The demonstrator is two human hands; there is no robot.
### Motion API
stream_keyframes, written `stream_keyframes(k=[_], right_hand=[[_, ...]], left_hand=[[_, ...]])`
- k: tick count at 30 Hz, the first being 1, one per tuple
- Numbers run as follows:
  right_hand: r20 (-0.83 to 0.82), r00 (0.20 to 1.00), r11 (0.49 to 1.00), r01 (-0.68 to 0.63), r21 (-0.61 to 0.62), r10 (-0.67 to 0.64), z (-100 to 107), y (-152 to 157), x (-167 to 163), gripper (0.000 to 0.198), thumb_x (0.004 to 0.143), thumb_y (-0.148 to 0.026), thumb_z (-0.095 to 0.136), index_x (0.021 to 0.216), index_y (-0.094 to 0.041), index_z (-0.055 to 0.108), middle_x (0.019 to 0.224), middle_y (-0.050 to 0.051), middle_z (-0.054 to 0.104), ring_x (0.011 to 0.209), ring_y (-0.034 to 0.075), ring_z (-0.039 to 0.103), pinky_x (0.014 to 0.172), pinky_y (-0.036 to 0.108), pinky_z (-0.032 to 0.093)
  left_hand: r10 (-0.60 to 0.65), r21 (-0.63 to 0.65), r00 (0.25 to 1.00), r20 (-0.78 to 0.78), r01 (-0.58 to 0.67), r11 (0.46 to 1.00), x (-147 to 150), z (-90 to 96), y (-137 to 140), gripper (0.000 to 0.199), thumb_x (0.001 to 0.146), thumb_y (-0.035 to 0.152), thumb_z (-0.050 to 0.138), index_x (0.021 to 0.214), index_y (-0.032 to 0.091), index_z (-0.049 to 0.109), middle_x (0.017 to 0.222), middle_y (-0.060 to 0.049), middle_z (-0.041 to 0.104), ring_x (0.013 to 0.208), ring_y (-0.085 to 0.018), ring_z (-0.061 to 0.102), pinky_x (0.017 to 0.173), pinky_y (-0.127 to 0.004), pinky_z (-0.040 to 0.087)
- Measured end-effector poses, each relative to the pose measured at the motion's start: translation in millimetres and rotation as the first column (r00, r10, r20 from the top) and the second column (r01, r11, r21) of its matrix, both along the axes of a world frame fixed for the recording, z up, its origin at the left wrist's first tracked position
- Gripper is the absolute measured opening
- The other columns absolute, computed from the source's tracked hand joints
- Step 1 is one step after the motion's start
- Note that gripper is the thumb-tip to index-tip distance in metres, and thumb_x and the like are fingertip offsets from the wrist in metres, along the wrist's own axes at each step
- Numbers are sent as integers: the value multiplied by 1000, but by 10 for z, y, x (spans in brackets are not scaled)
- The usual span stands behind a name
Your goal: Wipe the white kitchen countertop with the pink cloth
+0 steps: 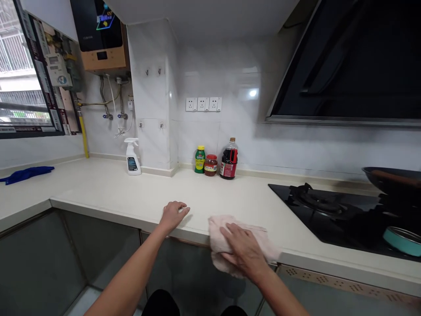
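Note:
My right hand (243, 248) presses a pale pink cloth (220, 230) against the front edge of the white countertop (112, 188). Part of the cloth hangs down over that edge, and the thumb is tucked into its folds. To the left, my left hand (171, 217) is at the counter's front edge, holding nothing. Its fingers bend loosely, with the thumb apart from them; whether it touches the surface I cannot tell.
Along the wall stand a green bottle (199, 160), a red-lidded jar (211, 166) and a dark sauce bottle (229, 160). A spray bottle (132, 157) and a blue cloth (28, 174) are left. On the right are a gas stove (309, 219), a wok (388, 177) and a teal pan (403, 241).

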State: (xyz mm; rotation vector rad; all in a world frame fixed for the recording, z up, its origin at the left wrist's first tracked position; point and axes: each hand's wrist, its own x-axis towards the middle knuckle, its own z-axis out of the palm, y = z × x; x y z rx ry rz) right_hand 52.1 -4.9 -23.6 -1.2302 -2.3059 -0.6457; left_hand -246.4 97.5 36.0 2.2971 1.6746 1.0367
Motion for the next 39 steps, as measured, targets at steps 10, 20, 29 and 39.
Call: stream_keyframes(k=[10,20,29,39], right_hand=[[-216,885,896,351,-271,-412,-8,-128,1877,56,101,-51,24,126,-18,62,132,11,60,125,26,52,105,42,41],[-91,721,674,585,-451,-687,679,476,587,47,103,-35,28,116,-13,68,113,23,60,108,39,57,89,54,45],[-113,985,780,-174,-600,133,760,424,-939,79,93,-62,57,157,-25,29,157,5,34,143,24,29,122,41,13],[-29,961,753,197,-628,-276,634,1368,58,60,102,-62,27,154,-33,37,161,-1,24,148,27,17,120,53,14]], left_hand=[[32,14,990,-134,-30,999,88,-8,-99,30,88,44,60,105,24,74,114,-8,69,115,-28,56,101,-41,40],[51,-5,993,-110,-52,999,117,51,-167,39,93,54,51,108,26,73,117,-7,69,118,-29,57,100,-42,41],[-37,18,998,49,36,999,42,24,-168,38,96,52,46,110,27,70,117,-3,71,117,-24,60,102,-42,39],[-15,0,1000,12,15,1000,29,17,-160,35,96,50,48,110,27,70,117,-4,71,117,-26,60,101,-44,40]])
